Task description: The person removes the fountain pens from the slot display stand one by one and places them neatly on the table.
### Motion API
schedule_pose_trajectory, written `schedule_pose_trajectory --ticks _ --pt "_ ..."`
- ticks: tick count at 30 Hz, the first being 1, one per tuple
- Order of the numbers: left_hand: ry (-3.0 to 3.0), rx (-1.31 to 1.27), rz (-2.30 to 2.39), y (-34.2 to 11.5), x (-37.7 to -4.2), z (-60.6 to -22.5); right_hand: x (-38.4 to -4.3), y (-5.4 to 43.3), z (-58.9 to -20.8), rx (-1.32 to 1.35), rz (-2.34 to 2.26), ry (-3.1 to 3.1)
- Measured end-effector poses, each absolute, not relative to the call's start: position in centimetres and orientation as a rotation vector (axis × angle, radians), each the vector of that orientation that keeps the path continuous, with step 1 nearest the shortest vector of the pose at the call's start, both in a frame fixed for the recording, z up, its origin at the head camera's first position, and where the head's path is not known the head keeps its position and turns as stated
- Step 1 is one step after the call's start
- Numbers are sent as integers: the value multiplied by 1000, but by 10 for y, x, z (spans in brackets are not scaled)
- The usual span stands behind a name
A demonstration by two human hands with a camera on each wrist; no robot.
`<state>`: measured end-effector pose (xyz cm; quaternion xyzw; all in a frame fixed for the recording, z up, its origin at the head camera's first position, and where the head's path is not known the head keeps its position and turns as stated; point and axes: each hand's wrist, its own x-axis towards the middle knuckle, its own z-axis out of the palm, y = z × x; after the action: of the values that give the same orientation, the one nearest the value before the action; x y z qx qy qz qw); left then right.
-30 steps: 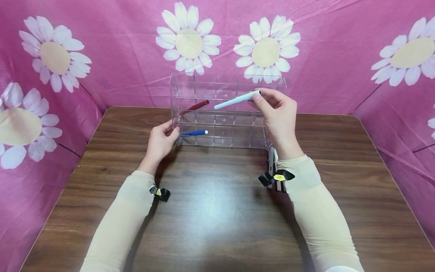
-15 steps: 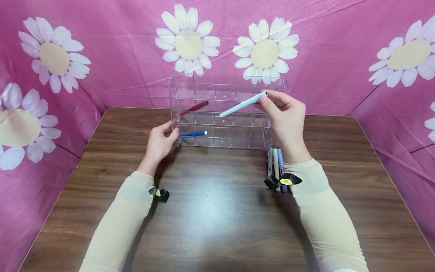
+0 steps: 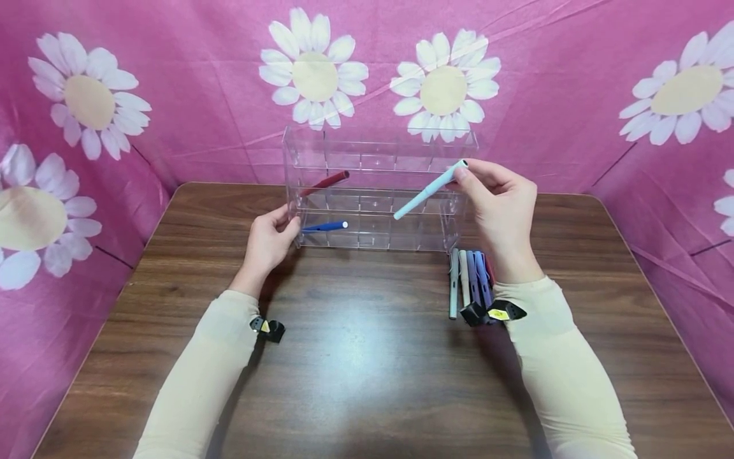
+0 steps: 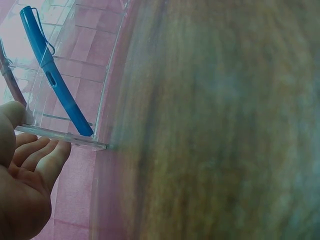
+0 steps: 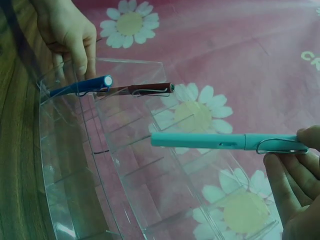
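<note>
A clear acrylic pen rack with tiered compartments stands at the back of the table. My left hand grips its left side wall between thumb and fingers, as the left wrist view also shows. Two capped pens lean in the left compartments: a blue pen in the lower tier and a dark red pen higher up. My right hand pinches a light turquoise pen by its clip end. That pen slants in the air before the rack's right part, its other end pointing down and left.
Several pens in grey, cream, blue and red lie side by side on the wooden table, partly hidden by the right wrist and its camera. A pink cloth with white flowers hangs behind and at both sides.
My right hand has moved right and slightly down with the turquoise pen, which now slants more steeply. More of the pens on the table have come into sight. The left hand keeps its grip.
</note>
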<state>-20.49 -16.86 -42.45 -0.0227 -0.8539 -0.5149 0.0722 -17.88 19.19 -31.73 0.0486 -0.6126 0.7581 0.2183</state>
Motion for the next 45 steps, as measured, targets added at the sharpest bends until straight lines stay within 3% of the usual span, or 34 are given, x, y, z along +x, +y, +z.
schedule_pose_trajectory --ticks 29,45 --pt "-2576 -62 -1523 -170 -205 -426 -159 225 -330 182 2028 -1704" --pt "-2563 -69 -1539 -168 -203 -424 -148 249 -342 64 1932 -1922"
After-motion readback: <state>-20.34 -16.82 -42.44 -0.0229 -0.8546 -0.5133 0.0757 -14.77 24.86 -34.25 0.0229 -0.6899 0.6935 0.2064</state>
